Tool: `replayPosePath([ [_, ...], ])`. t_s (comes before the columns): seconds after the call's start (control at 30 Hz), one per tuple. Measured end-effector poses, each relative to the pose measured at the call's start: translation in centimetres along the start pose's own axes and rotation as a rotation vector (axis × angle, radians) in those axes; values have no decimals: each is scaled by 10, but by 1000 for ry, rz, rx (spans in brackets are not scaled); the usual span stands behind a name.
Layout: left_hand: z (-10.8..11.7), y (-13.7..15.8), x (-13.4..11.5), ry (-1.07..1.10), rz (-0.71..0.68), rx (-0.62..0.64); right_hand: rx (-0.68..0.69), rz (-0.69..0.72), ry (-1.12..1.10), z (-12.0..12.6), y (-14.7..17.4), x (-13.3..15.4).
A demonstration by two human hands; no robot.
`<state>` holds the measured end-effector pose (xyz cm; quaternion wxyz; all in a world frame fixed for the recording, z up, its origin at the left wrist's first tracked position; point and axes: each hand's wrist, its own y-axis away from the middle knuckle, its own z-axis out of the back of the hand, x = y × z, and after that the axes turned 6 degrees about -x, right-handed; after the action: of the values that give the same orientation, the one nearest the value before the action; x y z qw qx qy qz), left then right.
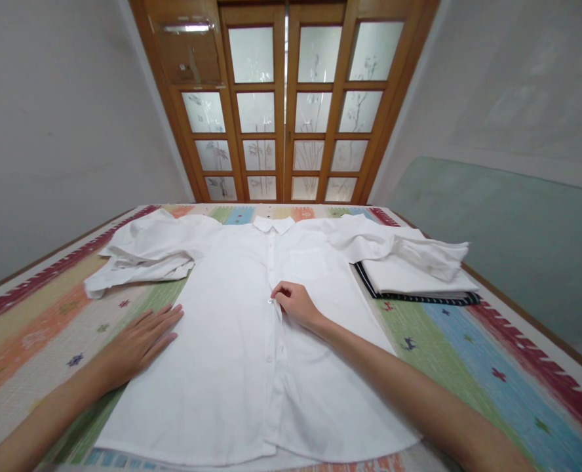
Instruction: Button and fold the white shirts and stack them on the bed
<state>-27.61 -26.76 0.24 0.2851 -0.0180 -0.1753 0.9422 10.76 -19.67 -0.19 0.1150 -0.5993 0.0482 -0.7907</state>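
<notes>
As shirt stretches forward, collar toward doors

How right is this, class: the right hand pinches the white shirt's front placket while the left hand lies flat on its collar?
No: the left hand lies flat at the side edge of the white shirt, not on its collar, as the head view shows. The right hand does pinch the front placket.

Flat left hand; pinched right hand
</notes>
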Motion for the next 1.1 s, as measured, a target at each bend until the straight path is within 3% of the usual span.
replayPosePath([
  [0.13,13,-22,-10,10,72,-30,-1,3,4,-1,0,0],
  [0.3,23,-75,-63,138,69,44,-12,1,2,-1,0,-1],
  [0.47,7,-129,-115,210,-3,111,-16,5,25,0,0,0],
  [0.63,-16,-167,-136,241,2,149,-27,1,-10,0,1,1],
  [0.8,-30,-177,-144,344,99,101,-24,15,-35,-1,1,1],
  [1.1,-45,-160,-152,626,183,-110,-11,7,-17,-2,0,-1],
])
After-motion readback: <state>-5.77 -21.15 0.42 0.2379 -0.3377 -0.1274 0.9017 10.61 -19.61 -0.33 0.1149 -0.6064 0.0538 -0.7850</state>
